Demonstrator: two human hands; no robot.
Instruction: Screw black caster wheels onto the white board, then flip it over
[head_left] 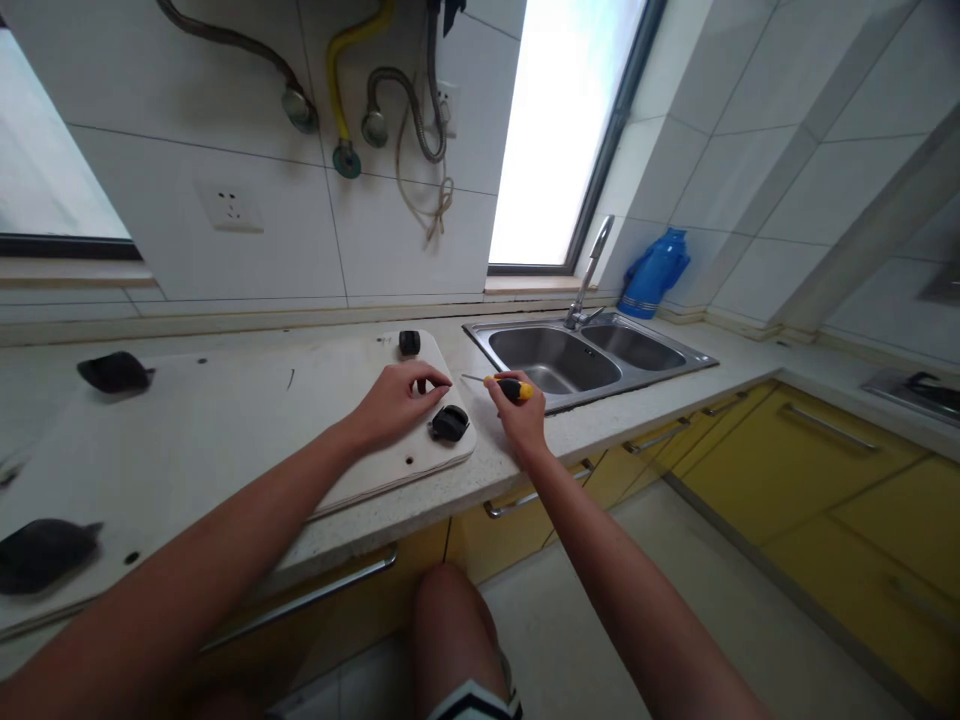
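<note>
Head view is showing me a pale board [225, 420] lying flat on the counter, and I am taking that board as my landmark. At its far left edge, two dark caster wheels [114, 371] are sitting, one toward the wall and one [45, 553] toward me. Toward the board's right end, my left hand [394, 403] is resting with its fingers curled down and pinched over a small spot on the surface; whether they are gripping anything I cannot tell. Just right of that hand, a third wheel [450, 423] is sitting at the near right corner, and a fourth [409, 342] at the far right corner. Off the board's right edge, my right hand [521, 410] is closing round a yellow-and-black screwdriver [504, 386], its tip pointing back toward the board. Further right a steel sink [592, 358] is sitting. I am judging all four wheels placed, with fastening at the near right corner remaining.
</note>
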